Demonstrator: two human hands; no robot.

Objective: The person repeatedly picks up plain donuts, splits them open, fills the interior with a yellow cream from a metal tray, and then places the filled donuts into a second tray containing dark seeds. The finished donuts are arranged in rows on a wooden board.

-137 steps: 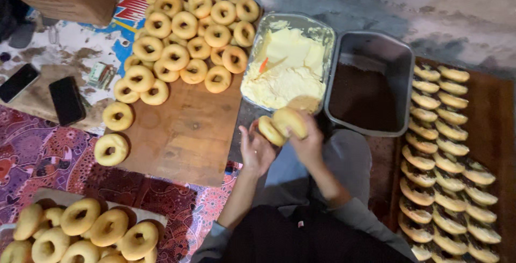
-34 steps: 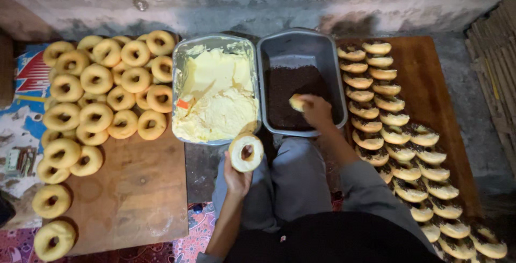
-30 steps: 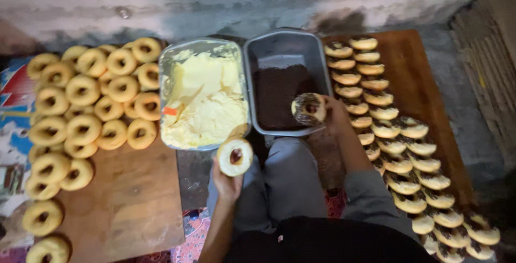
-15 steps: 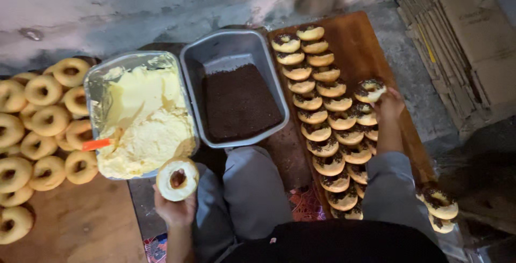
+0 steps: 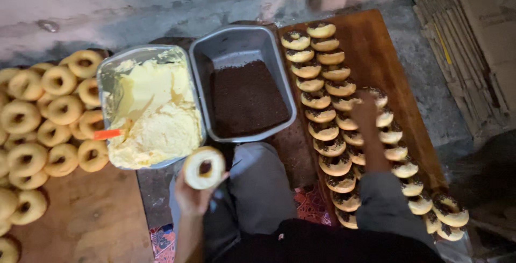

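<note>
My left hand (image 5: 192, 197) holds up a cut doughnut half (image 5: 204, 167) with its pale cream face towards me, just in front of the cream tray (image 5: 115, 64). My right hand (image 5: 366, 113) reaches over the right wooden board (image 5: 376, 34), blurred. Its fingers rest on a sprinkle-coated doughnut (image 5: 378, 95) at the far end of the second row. Rows of finished sprinkled doughnuts (image 5: 317, 99) cover that board. A grey tray of dark chocolate sprinkles (image 5: 247, 99) stands between the cream tray and the board.
Plain ring doughnuts (image 5: 51, 115) lie heaped on the left wooden board (image 5: 91, 214). An orange utensil handle (image 5: 107, 133) sticks out of the cream. Flattened cardboard (image 5: 478, 42) lies at the right. A concrete wall (image 5: 161, 0) runs along the far side. My knees are below the trays.
My right hand dipped a doughnut half in the sprinkle tray, lifted it out and carried it right to the rows on the board. The left hand kept holding the creamed half.
</note>
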